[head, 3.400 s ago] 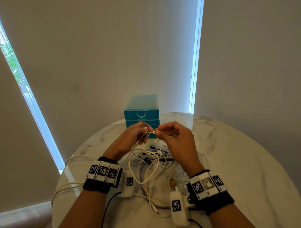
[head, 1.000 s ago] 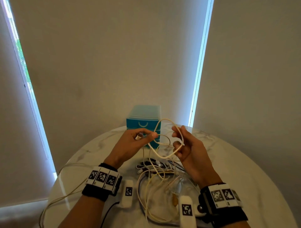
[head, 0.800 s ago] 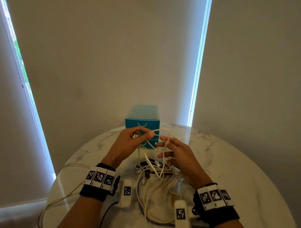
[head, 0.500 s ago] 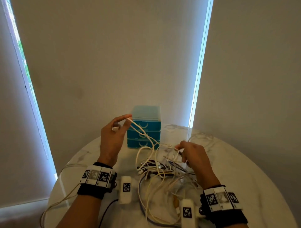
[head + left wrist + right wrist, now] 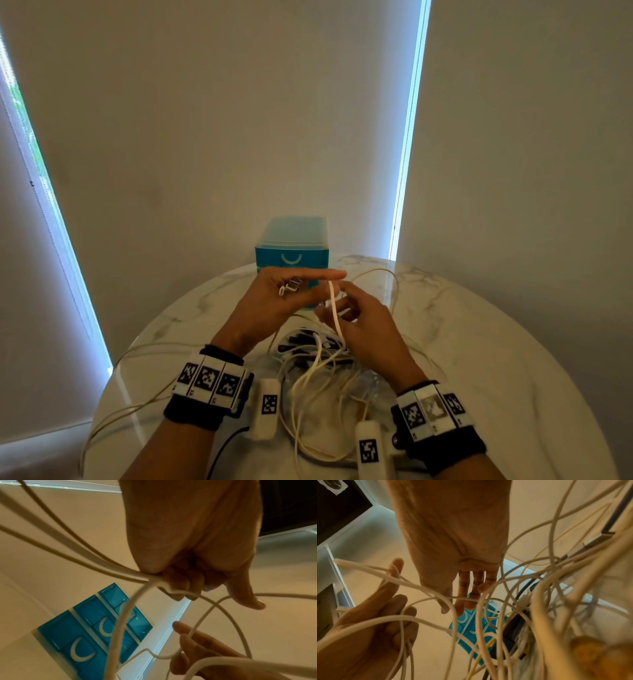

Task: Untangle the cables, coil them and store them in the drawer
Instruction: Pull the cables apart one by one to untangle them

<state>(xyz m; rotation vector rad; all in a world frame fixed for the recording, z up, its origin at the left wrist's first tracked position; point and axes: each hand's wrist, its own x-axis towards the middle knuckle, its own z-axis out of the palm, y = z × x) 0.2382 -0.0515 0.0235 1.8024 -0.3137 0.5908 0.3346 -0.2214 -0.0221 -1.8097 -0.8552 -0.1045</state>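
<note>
White cable pinched by left hand

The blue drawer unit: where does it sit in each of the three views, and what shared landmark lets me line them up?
Head: blue drawer unit stands centre frame at the table's far edge, behind the hands.
Left wrist: lower left, tilted, its three drawer fronts showing.
Right wrist: lower centre, mostly hidden behind cables.
Shared landmark: the white cable pinched by the left hand.

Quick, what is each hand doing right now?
Left hand: grips the thin white cable, curled fingers round it.
Right hand: fingers fairly straight, the cable lies across them.
</note>
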